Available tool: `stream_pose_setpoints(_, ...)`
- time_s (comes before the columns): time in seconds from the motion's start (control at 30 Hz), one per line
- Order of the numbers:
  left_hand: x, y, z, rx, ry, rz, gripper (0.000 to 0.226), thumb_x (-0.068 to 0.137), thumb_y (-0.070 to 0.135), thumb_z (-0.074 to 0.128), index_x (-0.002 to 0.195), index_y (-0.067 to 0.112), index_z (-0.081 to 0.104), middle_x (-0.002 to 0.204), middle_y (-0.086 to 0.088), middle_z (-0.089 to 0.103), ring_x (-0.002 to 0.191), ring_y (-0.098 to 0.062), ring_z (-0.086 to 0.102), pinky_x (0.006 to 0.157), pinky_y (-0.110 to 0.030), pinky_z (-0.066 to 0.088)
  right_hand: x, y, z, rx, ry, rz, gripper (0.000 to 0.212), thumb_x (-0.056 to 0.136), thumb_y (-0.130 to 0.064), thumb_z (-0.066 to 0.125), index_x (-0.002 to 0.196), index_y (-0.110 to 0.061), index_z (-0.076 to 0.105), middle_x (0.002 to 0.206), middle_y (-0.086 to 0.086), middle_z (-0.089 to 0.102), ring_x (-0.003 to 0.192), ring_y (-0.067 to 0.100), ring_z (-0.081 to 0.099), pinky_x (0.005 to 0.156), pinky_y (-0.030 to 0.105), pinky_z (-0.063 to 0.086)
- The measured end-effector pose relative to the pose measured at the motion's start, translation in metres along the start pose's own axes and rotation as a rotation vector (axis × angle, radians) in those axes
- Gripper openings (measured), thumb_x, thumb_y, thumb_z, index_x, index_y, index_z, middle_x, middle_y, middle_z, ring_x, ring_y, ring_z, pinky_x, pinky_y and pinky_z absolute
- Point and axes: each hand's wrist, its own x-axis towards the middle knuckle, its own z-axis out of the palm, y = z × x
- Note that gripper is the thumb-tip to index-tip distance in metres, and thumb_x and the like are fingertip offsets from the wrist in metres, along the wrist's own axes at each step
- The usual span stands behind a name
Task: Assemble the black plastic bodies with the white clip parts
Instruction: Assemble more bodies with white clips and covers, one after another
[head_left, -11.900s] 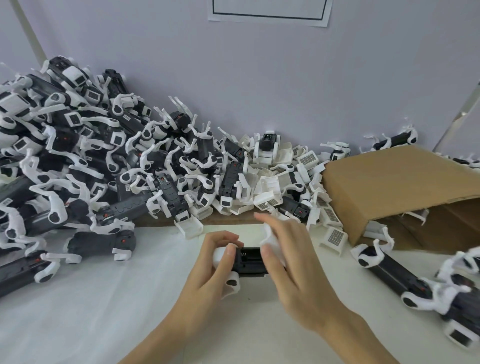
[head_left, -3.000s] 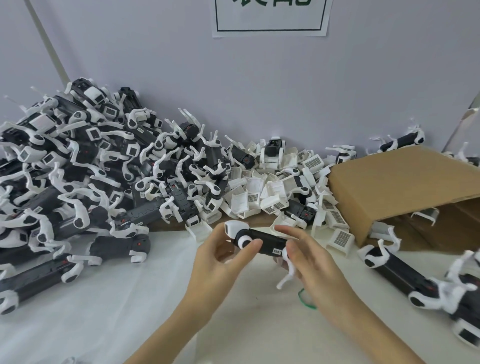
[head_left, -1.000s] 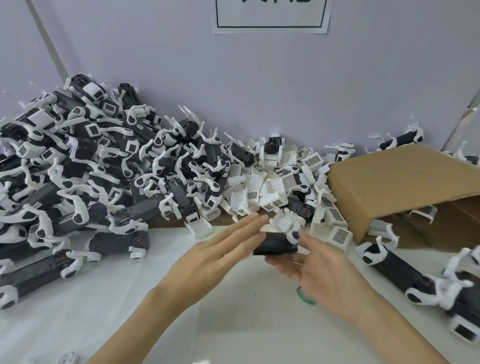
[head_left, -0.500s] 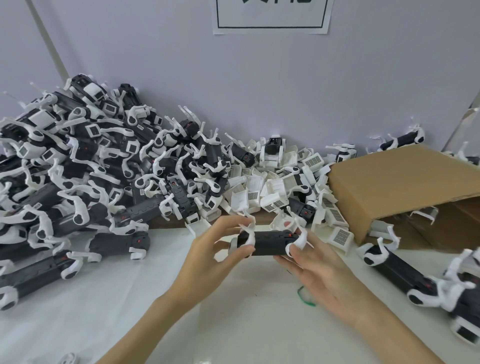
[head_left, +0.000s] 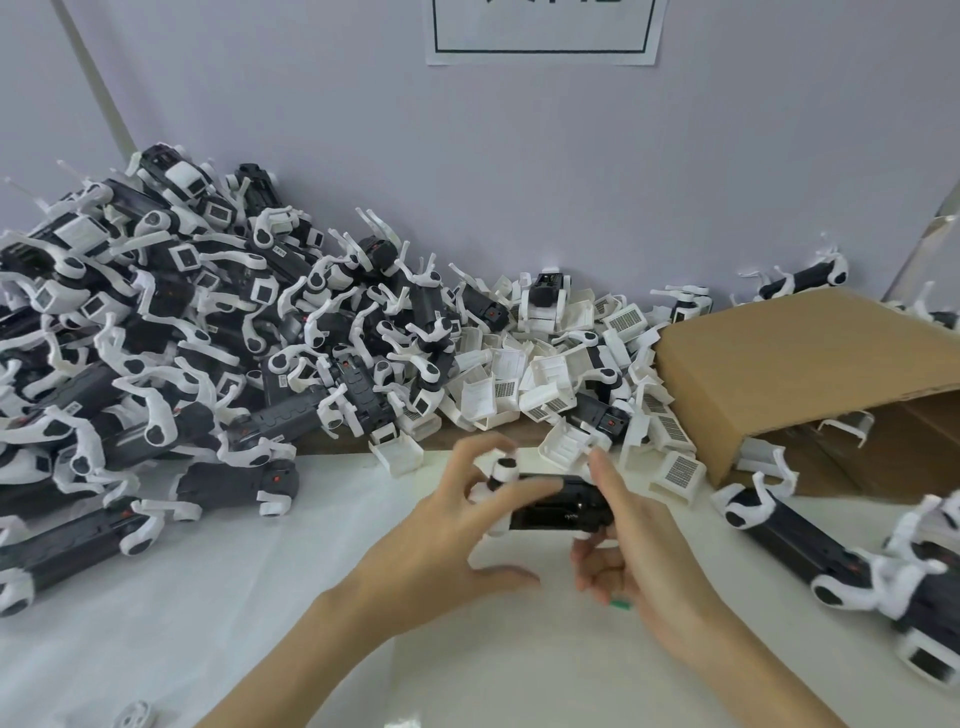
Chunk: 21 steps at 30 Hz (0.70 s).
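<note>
A black plastic body (head_left: 558, 503) with white clip legs is held level above the white table, a little below centre. My left hand (head_left: 457, 530) grips its left end, fingers curled round a white round clip (head_left: 505, 470). My right hand (head_left: 636, 545) holds the right end, index finger up behind the body and the other fingers curled underneath. The body's open underside faces me. A heap of loose white clip parts (head_left: 545, 379) lies just behind the hands.
A big pile of black bodies with white clips (head_left: 171, 353) fills the left and back. A tipped brown cardboard box (head_left: 789, 374) lies at the right, with more bodies (head_left: 810, 540) in front of it. A green band (head_left: 619, 604) lies under my right hand.
The body has been turned over, so its open underside now faces me, and it sits lower and nearer. Both hands have shifted their hold on its ends.
</note>
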Motion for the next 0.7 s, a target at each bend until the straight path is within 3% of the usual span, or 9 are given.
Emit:
stream_pose_setpoints(0.07,0.001,-0.002,0.003,0.035,0.143,0.044,0.054,0.092,0.032,0.084,0.139,0.029,0.058,0.142,0.002,0.042,0.1,-0.01,0.065,0.081,-0.035,0.061,-0.002,0.001,0.001,-0.09,-0.025,-0.003,0.073,0.083,-0.081,0.052,0.083,-0.01,0.071,0.065,0.016,0.062,0.048,0.031,0.062,0.039,0.024,0.037)
stream_pose_setpoints(0.13,0.0,-0.007,0.004,-0.076,0.264,-0.041,0.051,0.087,0.029,0.088,0.132,0.022,0.064,0.133,0.007,0.055,0.111,-0.005,0.066,0.091,-0.028,0.057,-0.002,0.0,0.003,-0.113,-0.061,-0.05,0.068,0.09,-0.075,0.049,0.088,-0.01,0.066,0.065,0.017,0.061,0.048,0.032,0.063,0.039,0.025,0.037)
stream_pose_setpoints(0.23,-0.002,-0.012,0.0,-0.335,0.328,-0.36,0.058,0.081,0.032,0.093,0.129,0.038,0.062,0.118,0.015,0.07,0.095,-0.011,0.071,0.083,-0.023,0.057,0.0,0.0,0.002,-0.116,-0.11,-0.148,0.041,0.097,-0.06,0.052,0.106,-0.021,0.062,0.07,0.016,0.066,0.05,0.036,0.064,0.039,0.028,0.041)
stream_pose_setpoints(0.33,-0.006,-0.016,0.002,-0.526,0.364,-0.525,0.05,0.082,0.035,0.084,0.126,0.043,0.062,0.106,0.014,0.075,0.077,-0.017,0.073,0.068,-0.032,0.062,0.009,0.006,-0.001,-0.24,-0.046,-0.304,0.015,0.106,-0.031,0.056,0.119,-0.027,0.063,0.076,0.008,0.069,0.057,0.033,0.069,0.04,0.033,0.046)
stream_pose_setpoints(0.4,-0.007,-0.019,0.003,-0.626,0.389,-0.611,0.047,0.085,0.032,0.083,0.125,0.043,0.061,0.092,0.011,0.074,0.065,-0.019,0.069,0.06,-0.033,0.058,0.021,0.012,-0.008,-0.501,0.077,-0.502,0.027,0.107,-0.009,0.052,0.119,-0.029,0.066,0.087,-0.005,0.07,0.071,0.017,0.071,0.052,0.035,0.053)
stream_pose_setpoints(0.47,-0.006,-0.023,0.005,-0.676,0.399,-0.667,0.046,0.09,0.024,0.085,0.125,0.039,0.06,0.08,0.004,0.07,0.059,-0.018,0.064,0.057,-0.028,0.052,0.034,0.011,-0.014,-0.846,0.161,-0.69,0.049,0.098,0.011,0.049,0.124,-0.026,0.067,0.112,-0.011,0.069,0.094,0.008,0.067,0.073,0.031,0.054)
stream_pose_setpoints(0.53,-0.005,-0.026,0.005,-0.7,0.37,-0.669,0.041,0.093,0.02,0.083,0.123,0.037,0.06,0.074,-0.003,0.068,0.054,-0.02,0.062,0.053,-0.025,0.049,0.047,0.006,-0.017,-1.156,0.216,-0.805,0.075,0.077,0.027,0.049,0.132,-0.019,0.067,0.134,-0.008,0.064,0.115,0.014,0.06,0.082,0.031,0.052)
stream_pose_setpoints(0.6,-0.005,-0.027,0.006,-0.711,0.326,-0.648,0.038,0.094,0.019,0.081,0.121,0.036,0.061,0.069,-0.003,0.067,0.052,-0.021,0.061,0.051,-0.023,0.047,0.062,-0.001,-0.019,-1.405,0.228,-0.861,0.081,0.067,0.026,0.048,0.138,-0.012,0.064,0.14,0.001,0.061,0.125,0.025,0.058,0.091,0.036,0.051)
stream_pose_setpoints(0.7,-0.006,-0.028,0.007,-0.719,0.281,-0.637,0.038,0.095,0.02,0.08,0.122,0.036,0.059,0.07,0.0,0.068,0.053,-0.02,0.061,0.052,-0.022,0.048,0.08,-0.004,-0.02,-1.686,0.196,-0.774,0.059,0.085,0.007,0.043,0.136,-0.015,0.061,0.132,0.001,0.057,0.124,0.025,0.052,0.099,0.035,0.041)
